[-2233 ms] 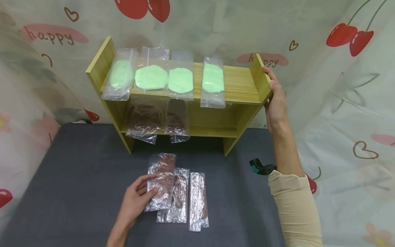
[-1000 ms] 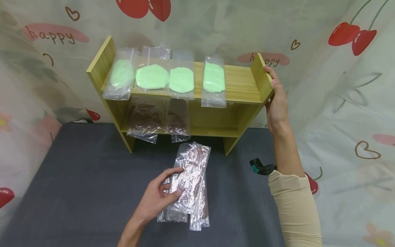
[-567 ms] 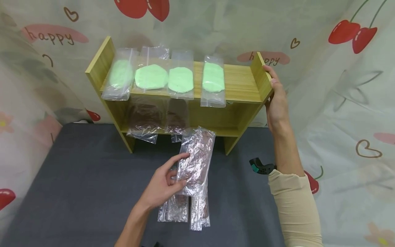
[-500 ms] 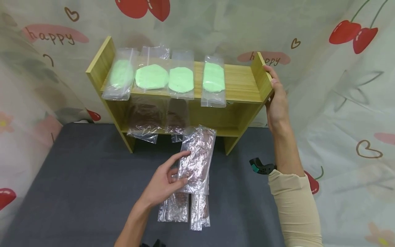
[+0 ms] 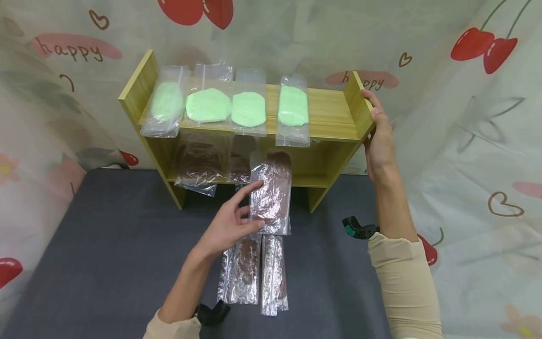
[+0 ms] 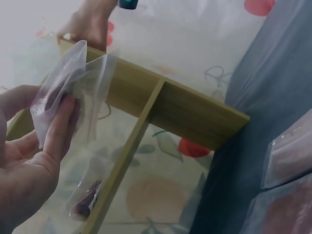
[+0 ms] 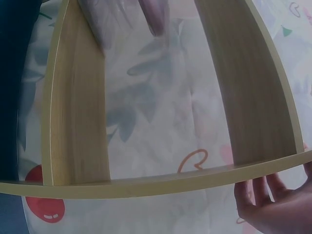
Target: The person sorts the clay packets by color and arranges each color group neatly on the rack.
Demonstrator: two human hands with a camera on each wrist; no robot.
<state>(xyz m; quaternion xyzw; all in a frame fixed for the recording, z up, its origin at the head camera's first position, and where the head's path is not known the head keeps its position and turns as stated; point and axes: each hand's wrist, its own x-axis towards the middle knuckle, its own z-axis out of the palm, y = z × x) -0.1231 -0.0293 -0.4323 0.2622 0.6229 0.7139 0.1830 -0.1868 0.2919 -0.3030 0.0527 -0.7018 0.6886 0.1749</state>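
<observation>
My left hand [image 5: 230,223] pinches a clear zip bag with a flat brown slab [image 5: 271,193] inside, lifted in front of the lower shelf. In the left wrist view, thumb and fingers grip the bag [image 6: 58,87] by its side. My right hand [image 5: 381,136] holds the right side panel of the wooden shelf [image 5: 334,113] near its top. The right wrist view shows those fingers [image 7: 261,190] on the panel's outer face. Two brown bags, one wide [image 5: 199,157] and one narrow [image 5: 241,157], lie on the lower shelf at its left and middle.
Several bags with pale green slabs [image 5: 208,106] line the upper shelf, with bare wood at its right end. On the dark table [image 5: 106,254] lie more brown bags [image 5: 245,268], in front of the shelf. A patterned curtain [image 5: 288,37] hangs behind.
My left hand has picked up the brown bag from the table, carried it right, then forward and up to the lower shelf. My right hand has stayed on the side panel.
</observation>
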